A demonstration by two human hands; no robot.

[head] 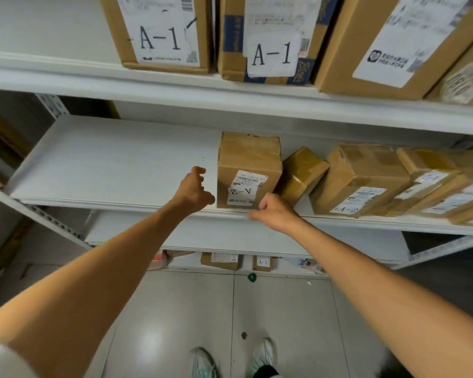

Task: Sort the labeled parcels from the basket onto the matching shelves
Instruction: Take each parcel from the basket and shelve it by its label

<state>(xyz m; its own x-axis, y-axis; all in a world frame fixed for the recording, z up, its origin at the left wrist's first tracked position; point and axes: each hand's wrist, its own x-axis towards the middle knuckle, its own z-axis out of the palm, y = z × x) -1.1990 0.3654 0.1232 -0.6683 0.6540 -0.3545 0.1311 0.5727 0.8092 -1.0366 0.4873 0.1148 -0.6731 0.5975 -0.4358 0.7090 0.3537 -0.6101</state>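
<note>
A brown cardboard parcel [247, 165] with an upside-down "A-2" label stands on the middle white shelf [107, 165], at its front edge. My left hand [194, 188] hovers just left of the parcel with loosely curled fingers, holding nothing. My right hand [275, 210] is at the parcel's lower right corner by the shelf lip, its fingers curled and empty. Neither hand grips the parcel. To its right lie several more brown parcels [361, 178], one showing an "A-" label. The basket is out of view.
The top shelf [148, 85] carries large boxes labelled "A-1" [159, 34]. The middle shelf's left half is bare. Lower shelves hold small parcels [262, 263], one marked "A-1". Perforated metal uprights [47, 216] frame the rack. My feet stand on the grey tiled floor [284, 309].
</note>
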